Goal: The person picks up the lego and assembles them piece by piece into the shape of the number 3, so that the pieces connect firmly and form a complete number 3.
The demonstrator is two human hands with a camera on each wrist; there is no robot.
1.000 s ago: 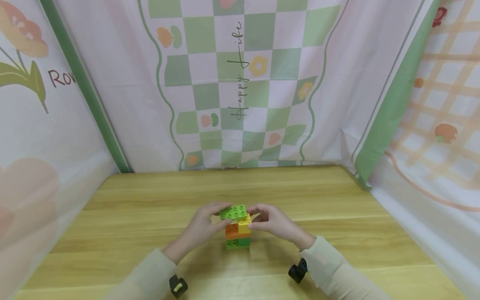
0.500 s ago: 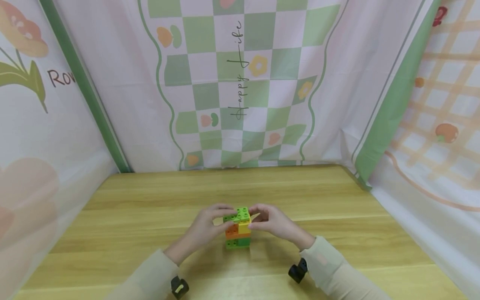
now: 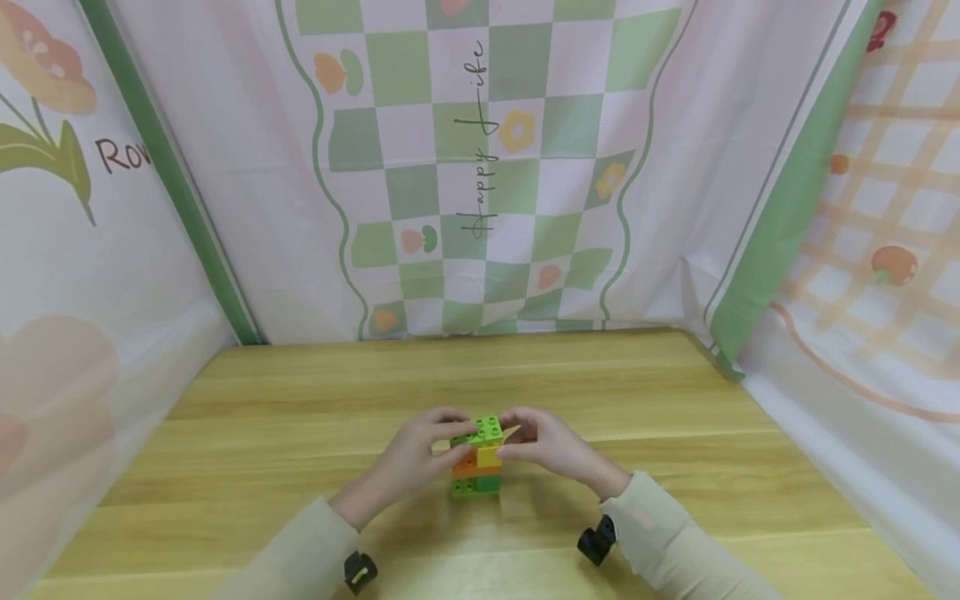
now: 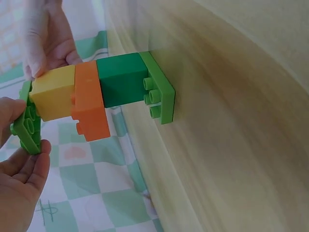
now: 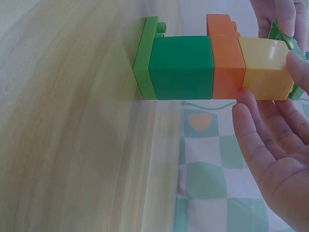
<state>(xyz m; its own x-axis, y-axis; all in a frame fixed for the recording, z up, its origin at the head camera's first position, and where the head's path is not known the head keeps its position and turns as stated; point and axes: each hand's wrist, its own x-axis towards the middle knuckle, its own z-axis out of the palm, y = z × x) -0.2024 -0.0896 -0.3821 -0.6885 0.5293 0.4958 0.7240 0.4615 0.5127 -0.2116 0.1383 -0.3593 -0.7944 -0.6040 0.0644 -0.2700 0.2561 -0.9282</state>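
A small tower of toy building bricks stands upright on the table. From the bottom it has a light green plate [image 4: 164,96], a dark green brick [image 5: 181,67], an orange brick [image 4: 91,99] and a yellow brick [image 3: 488,456]. Another light green plate [image 3: 487,428] lies across the top, slightly tilted against the yellow brick in the left wrist view. My left hand [image 3: 418,450] pinches this top plate between thumb and fingers. My right hand [image 3: 553,447] holds the yellow brick, its thumb at the near side and its fingers behind. Whether the studs are engaged I cannot tell.
The wooden table [image 3: 315,383] extends on all sides of the tower. A curtain with a green check pattern [image 3: 510,192] hangs behind its far edge, and printed cloths [image 3: 862,275] flank it. A black wrist camera [image 3: 597,542] sits below the right sleeve.
My left hand has moved a little right and down, bringing the top light green plate over the yellow brick. The right hand and the lower bricks have stayed in place.
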